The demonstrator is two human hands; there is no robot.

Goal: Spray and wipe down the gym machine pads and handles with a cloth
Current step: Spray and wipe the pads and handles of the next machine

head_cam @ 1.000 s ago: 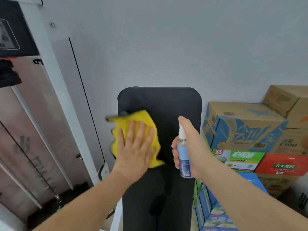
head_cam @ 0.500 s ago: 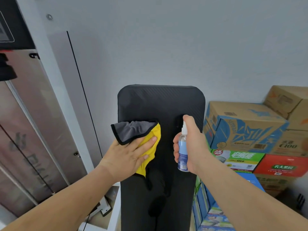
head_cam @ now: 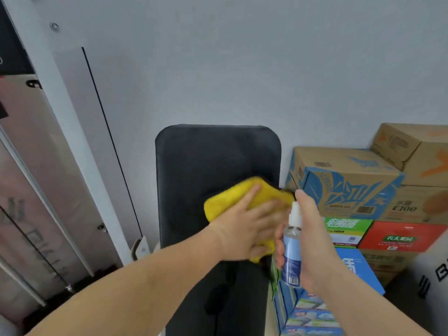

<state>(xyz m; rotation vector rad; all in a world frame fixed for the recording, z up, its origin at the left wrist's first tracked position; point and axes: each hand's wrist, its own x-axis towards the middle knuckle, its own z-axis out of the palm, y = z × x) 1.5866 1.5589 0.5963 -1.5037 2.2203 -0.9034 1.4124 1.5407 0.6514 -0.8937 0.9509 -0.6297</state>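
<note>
At the far left stands the machine frame [head_cam: 68,146], a white upright post with grey metal panels beside it. To its right, the black pad [head_cam: 213,161] rises upright against the pale wall [head_cam: 242,69]. The yellow cloth [head_cam: 230,200] lies bunched on the right half of the pad, about midway up its visible face, with one edge reaching the pad's right border. The left hand [head_cam: 244,231] lies flat on the cloth: fingers straight, close together and pointing right, palm pressing the cloth against the pad. Nothing is gripped in this hand. Just right of the pad's edge, the spray bottle [head_cam: 291,253] is held upright; it is clear, with a blue label and a white nozzle. The right hand [head_cam: 312,241] is wrapped round the bottle's body, fingers curled about it and the index finger resting on top of the nozzle. The left fingertips sit just beside the bottle. At the far right, printed cardboard boxes [head_cam: 351,180] are stacked against the wall.
</note>
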